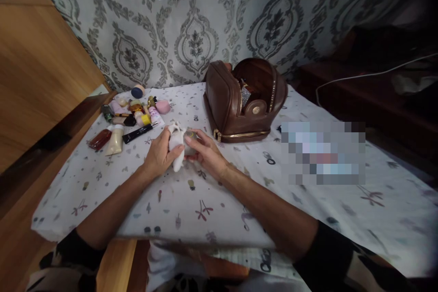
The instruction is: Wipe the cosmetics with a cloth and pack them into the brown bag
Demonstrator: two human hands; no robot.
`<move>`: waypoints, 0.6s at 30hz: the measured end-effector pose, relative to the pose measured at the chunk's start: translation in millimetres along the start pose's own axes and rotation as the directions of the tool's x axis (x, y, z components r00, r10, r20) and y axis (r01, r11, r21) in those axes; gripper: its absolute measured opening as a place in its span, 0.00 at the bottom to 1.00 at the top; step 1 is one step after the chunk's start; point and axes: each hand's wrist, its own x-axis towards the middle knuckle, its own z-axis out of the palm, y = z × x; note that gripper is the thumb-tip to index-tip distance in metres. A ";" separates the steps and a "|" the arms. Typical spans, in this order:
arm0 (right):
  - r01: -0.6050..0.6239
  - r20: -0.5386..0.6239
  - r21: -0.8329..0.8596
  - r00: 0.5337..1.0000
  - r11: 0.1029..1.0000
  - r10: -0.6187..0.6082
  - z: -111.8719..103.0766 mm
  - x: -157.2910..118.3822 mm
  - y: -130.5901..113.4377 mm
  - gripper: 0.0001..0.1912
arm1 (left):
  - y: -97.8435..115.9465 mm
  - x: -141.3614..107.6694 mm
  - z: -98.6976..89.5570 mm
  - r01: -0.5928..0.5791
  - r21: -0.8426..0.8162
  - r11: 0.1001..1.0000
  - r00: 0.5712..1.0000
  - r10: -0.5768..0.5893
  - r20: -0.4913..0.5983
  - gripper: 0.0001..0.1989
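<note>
My left hand (157,154) is closed around a bunched white cloth (177,140), with one end hanging below the thumb. Close against it, my right hand (209,154) grips a small grey rounded container (190,136) with a yellowish mark on top. The cloth touches the container's side. My fingers hide much of the container, so its exact kind is unclear. Both hands are just above the patterned tablecloth (178,205). Beyond my right hand stands a brown leather cosmetic bag (222,100), unzipped, with something silvery inside.
Several cosmetics lie at the left, among them a black tube (139,133), a cream tube (115,140), a dark red bottle (100,138) and a pink sponge-like item (163,106). A blurred-out patch (323,153) covers something at right. A wooden panel (44,64) borders the left.
</note>
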 end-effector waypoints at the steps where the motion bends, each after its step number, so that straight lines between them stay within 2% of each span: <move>1: 0.016 -0.006 -0.014 1.000 1.000 -0.016 -0.1 -0.2 0.6 0.25 | 2.4 0.3 0.8 0.031 -0.034 0.999 0.999 -0.031 -0.013 0.23; 6: 0.138 0.009 -0.205 0.990 0.969 -0.139 -2.0 -1.4 1.9 0.28 | 15.5 4.7 1.2 0.201 -0.265 0.943 0.978 -0.208 0.002 0.22; 9: 0.267 0.077 -0.352 0.963 0.897 -0.257 -4.1 -1.8 2.7 0.27 | 18.6 8.4 -0.7 0.294 -0.421 0.858 0.955 -0.285 0.087 0.25; 11: 0.364 0.131 -0.443 0.930 0.819 -0.343 -5.6 -1.8 3.6 0.26 | 17.4 10.7 -1.3 0.429 -0.528 0.733 0.903 -0.357 0.238 0.27; 13: 0.445 0.190 -0.535 0.892 0.718 -0.411 -6.9 -2.0 4.0 0.25 | 14.3 12.7 -1.2 0.584 -0.585 0.562 0.811 -0.424 0.402 0.30; 15: 0.488 0.240 -0.609 0.865 0.625 -0.441 -7.5 -2.6 3.8 0.24 | 10.8 14.6 -0.9 0.675 -0.601 0.428 0.736 -0.450 0.506 0.33; 18: 0.511 0.282 -0.649 0.849 0.563 -0.447 -7.6 -3.4 2.9 0.24 | 8.6 17.4 -0.5 0.710 -0.618 0.337 0.700 -0.428 0.571 0.34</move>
